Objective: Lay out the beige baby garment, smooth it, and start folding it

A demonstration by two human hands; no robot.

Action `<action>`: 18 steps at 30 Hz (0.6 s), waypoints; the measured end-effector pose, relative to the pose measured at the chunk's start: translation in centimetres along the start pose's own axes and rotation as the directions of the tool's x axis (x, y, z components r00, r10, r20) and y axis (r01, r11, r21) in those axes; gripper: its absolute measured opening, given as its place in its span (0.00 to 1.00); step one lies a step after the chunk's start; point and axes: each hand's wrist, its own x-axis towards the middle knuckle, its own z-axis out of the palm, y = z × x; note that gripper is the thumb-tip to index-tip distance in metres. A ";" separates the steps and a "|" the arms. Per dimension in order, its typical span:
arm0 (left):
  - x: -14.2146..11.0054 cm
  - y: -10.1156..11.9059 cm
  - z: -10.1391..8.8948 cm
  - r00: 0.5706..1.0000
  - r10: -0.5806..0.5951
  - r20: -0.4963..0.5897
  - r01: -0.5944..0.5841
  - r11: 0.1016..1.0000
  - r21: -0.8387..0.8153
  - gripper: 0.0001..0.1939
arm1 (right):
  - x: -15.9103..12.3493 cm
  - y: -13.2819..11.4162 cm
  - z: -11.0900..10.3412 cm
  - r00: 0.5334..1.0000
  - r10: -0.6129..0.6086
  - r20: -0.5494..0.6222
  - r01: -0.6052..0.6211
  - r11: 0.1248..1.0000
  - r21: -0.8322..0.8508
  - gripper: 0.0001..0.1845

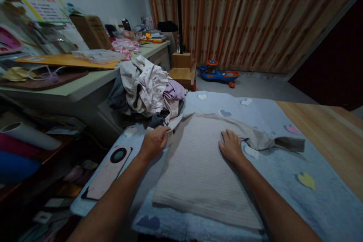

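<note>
A grey ribbed top (198, 166) lies spread on a blue patterned cloth (326, 204).
A phone (105, 177) (pinkish, camera side up) lies at the left; the left hand (154, 143) pinches one sleeve (177, 121), the right hand (232, 147) rests loosely on the top, grasping nothing; beyond are heaped clothes (149, 85), then a blue ride-on toy (217, 75) before curtains (241, 19).

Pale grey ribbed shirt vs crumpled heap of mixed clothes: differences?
The pale grey ribbed shirt lies mostly spread out; the crumpled heap of mixed clothes is piled up. The shirt is plain; the heap mixes white, purple and dark pieces. The right hand rests on the shirt; the heap sits beyond the left hand. Both are fabric.
</note>
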 end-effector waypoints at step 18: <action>-0.8 -3.6 1.7 0.812 -0.550 -0.195 0.461 0.809 -0.364 0.21 | 5.4 -12.8 -4.2 0.909 -0.395 -0.129 0.416 0.856 0.307 0.31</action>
